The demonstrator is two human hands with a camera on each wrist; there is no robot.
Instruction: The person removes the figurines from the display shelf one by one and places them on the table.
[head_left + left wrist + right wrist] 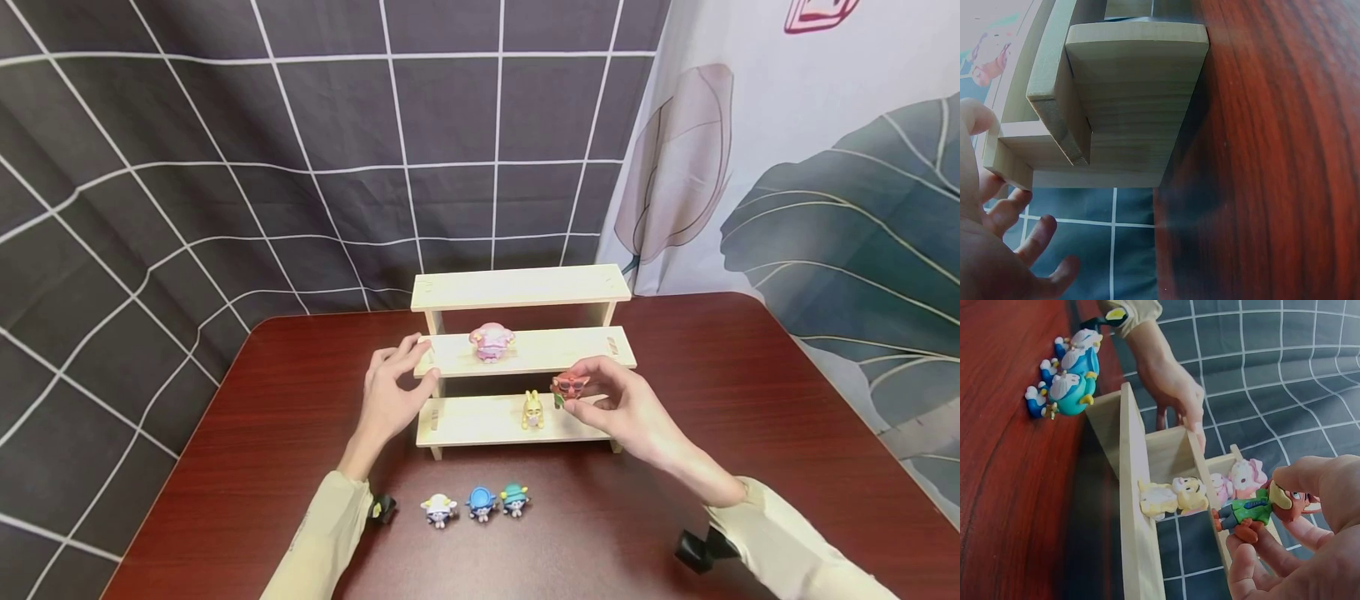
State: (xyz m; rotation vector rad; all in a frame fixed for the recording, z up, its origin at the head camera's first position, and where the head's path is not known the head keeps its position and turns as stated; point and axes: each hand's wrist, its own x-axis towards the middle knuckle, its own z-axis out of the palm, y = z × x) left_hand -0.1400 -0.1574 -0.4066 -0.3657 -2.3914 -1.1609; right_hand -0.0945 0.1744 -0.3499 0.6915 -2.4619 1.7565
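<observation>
My right hand (626, 408) pinches a reddish fox figurine (570, 384) between thumb and fingers, close over the right part of the lowest step. It wears sunglasses, and its green shirt and dark tie show in the right wrist view. Beside it on that step stands a yellow rabbit-eared figurine (532, 411). A pink figurine (492, 342) sits on the middle step of the pale wooden three-step shelf (517, 286). My left hand (390, 387) grips the left end of the middle step, thumb and fingers on either side of the board's end (1013, 165).
Three small figurines stand in a row on the table before the shelf: one white-hatted (438, 510), one blue-hatted (481, 503), one teal-hatted (514, 499). The shelf is on a reddish-brown table (285, 467). Behind hangs a dark grid-patterned cloth (330, 200).
</observation>
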